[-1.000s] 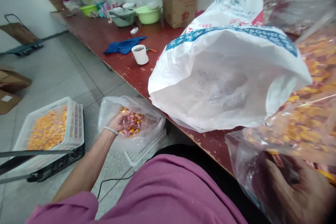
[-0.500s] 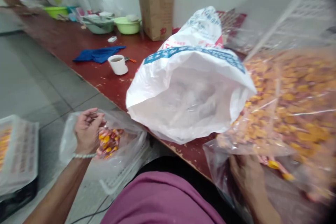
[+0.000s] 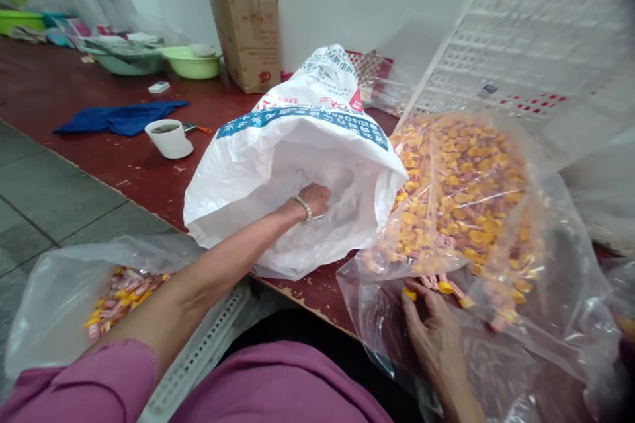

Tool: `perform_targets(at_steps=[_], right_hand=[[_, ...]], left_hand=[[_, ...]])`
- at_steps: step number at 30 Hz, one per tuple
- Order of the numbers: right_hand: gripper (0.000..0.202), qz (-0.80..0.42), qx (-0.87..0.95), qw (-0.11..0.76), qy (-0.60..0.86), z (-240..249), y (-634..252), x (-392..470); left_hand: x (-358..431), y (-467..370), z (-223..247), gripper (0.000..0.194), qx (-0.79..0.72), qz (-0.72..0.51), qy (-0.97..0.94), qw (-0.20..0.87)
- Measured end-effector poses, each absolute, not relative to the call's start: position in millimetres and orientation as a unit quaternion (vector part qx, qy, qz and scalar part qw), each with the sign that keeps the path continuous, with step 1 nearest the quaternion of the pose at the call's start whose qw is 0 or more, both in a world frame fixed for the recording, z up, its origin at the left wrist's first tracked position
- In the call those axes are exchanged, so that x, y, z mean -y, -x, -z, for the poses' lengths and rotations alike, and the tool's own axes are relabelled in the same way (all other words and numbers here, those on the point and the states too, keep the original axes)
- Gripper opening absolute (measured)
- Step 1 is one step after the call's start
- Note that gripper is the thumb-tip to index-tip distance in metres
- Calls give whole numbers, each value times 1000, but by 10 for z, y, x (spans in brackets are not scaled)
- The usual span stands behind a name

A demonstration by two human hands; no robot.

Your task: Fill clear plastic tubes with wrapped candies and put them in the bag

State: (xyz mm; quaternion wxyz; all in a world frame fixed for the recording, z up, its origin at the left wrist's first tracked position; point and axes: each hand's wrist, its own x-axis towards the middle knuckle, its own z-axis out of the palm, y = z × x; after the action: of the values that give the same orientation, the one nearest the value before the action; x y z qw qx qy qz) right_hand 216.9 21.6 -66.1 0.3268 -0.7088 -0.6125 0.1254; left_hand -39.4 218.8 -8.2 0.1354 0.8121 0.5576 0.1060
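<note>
My left hand (image 3: 316, 198), with a beaded bracelet at the wrist, reaches into the mouth of a large white printed sack (image 3: 238, 165). Its fingers are curled together, and whatever they hold is hidden. Cloudy clear plastic lines the sack's inside. My right hand (image 3: 436, 337) rests at the mouth of a clear plastic bag (image 3: 560, 258) full of small pink-striped pieces with yellow caps (image 3: 461, 192). Between its thumb and forefinger tips shows a yellow-capped piece (image 3: 409, 293). Several more such pieces lie loose just beyond the fingers.
Below my left arm, a plastic-lined white crate (image 3: 198, 350) holds similar pieces (image 3: 126, 291). On the red table (image 3: 119, 178) stand a white cup (image 3: 169, 140), a blue cloth (image 3: 119, 117), basins (image 3: 191, 63) and a cardboard box (image 3: 252, 33). A white perforated basket (image 3: 496, 59) leans behind the bag.
My left hand has moved from above the lined crate up into the white sack. My right hand stays by the clear bag, a yellow cap now showing at its fingertips. The view has swung right.
</note>
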Motion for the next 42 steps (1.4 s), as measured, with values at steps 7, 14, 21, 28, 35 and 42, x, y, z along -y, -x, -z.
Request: perform_targets(at_steps=[7,14,21,28,35,42], right_hand=[[44,-301,444,445,717,501,-2103,-86],[21,-316,404,645,567,-80,-1597,18],[12,-278,616,538,504,-179,-1298,-92],[61,-28,789,396,468,-25,-1321,-17],[71,-156,754,420,481,25,-1438,25],[27,67,620,325,711,548,-2402,-187]], left_hand=[[-2184,406,-112,31,-577,-98,-796,154],[-949,594,-498,26,-435,-249,-764,405],[-343,386,-334,27,-300,-269,-539,740],[-257,239,-152,28,-340,-300,-407,793],[-428,305,-313,21,-372,-323,-449,745],[-1533,547,-211,17,-624,-238,-722,179]])
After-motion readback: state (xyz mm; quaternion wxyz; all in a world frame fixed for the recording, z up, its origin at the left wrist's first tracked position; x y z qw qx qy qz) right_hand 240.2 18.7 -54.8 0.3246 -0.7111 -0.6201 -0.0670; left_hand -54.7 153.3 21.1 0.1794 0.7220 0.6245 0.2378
